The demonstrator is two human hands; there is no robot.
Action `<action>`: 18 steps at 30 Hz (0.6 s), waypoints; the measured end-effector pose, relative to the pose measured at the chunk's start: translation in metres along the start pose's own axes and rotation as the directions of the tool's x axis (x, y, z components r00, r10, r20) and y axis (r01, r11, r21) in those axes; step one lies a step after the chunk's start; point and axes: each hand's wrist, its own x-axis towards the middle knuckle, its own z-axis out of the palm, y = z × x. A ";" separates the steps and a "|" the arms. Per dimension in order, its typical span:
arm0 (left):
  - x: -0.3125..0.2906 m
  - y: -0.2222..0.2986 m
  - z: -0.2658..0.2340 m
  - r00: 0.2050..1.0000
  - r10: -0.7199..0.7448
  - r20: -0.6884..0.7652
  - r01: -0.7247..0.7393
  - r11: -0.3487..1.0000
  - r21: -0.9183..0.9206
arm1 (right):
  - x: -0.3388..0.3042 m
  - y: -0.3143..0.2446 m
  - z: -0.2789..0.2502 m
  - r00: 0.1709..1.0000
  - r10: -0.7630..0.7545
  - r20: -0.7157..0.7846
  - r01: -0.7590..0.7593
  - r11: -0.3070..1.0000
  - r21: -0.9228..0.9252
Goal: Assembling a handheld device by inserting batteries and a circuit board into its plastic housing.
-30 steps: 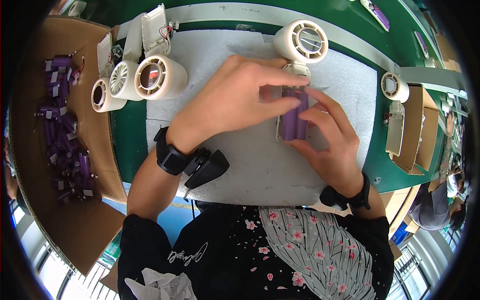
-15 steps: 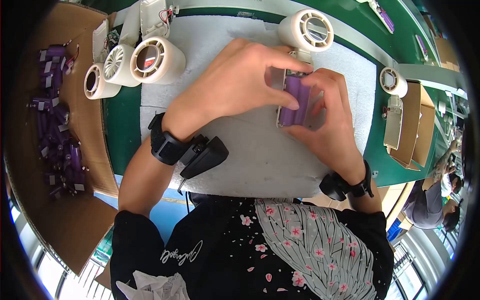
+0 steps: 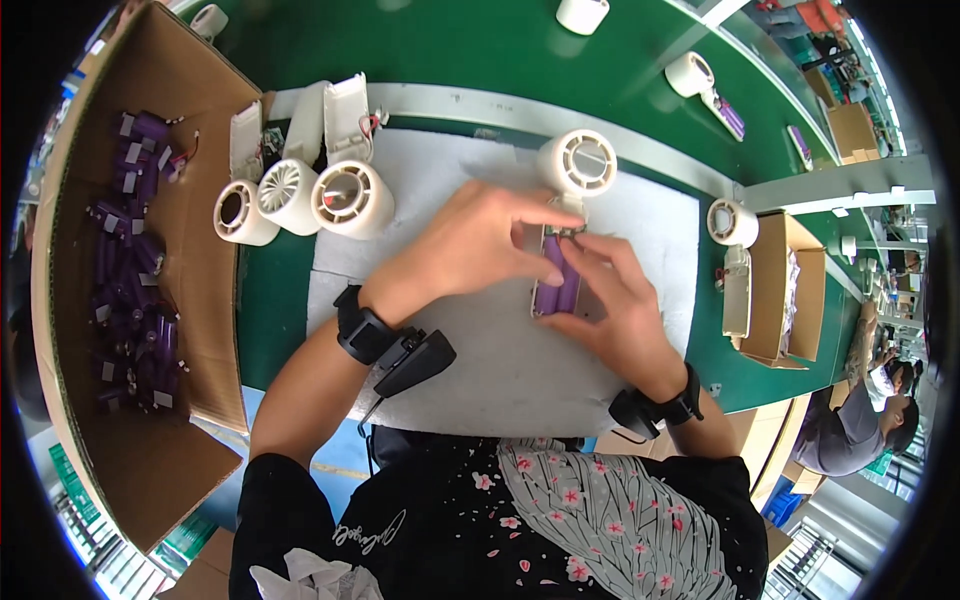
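Purple battery point(image 3: 560, 285) seated in open fan handle point(image 3: 548, 300); left hand point(image 3: 480, 245) fingers pinch wiring, right hand point(image 3: 615, 310) grips handle; cover not yet fitted.

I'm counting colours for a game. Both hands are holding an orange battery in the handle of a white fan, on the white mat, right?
Not quite: the head view shows the battery is purple, not orange. The left hand and right hand do hold it in the white fan handle, over the white mat.
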 end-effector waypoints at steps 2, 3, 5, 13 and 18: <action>-0.001 0.000 0.001 1.000 0.023 -0.008 -0.024 1.000 -0.004 | 0.000 -0.005 -0.001 1.000 -0.026 -0.005 0.026 0.997 -0.070; -0.001 0.000 0.001 0.999 0.028 -0.017 -0.028 1.000 -0.009 | 0.000 -0.008 -0.002 0.999 -0.040 0.004 0.040 0.991 -0.125; 0.000 -0.002 0.000 0.998 0.053 -0.018 -0.053 0.999 0.000 | 0.001 -0.011 -0.001 0.998 -0.064 0.019 0.066 0.981 -0.185; 0.003 -0.009 0.008 0.976 0.126 -0.177 -0.140 0.988 -0.067 | 0.021 0.002 -0.002 0.997 -0.041 -0.068 0.015 0.936 -0.352; 0.001 -0.012 0.015 0.961 0.120 -0.249 -0.127 0.992 -0.012 | 0.060 0.031 -0.023 0.942 0.001 -0.336 -0.166 0.872 -0.461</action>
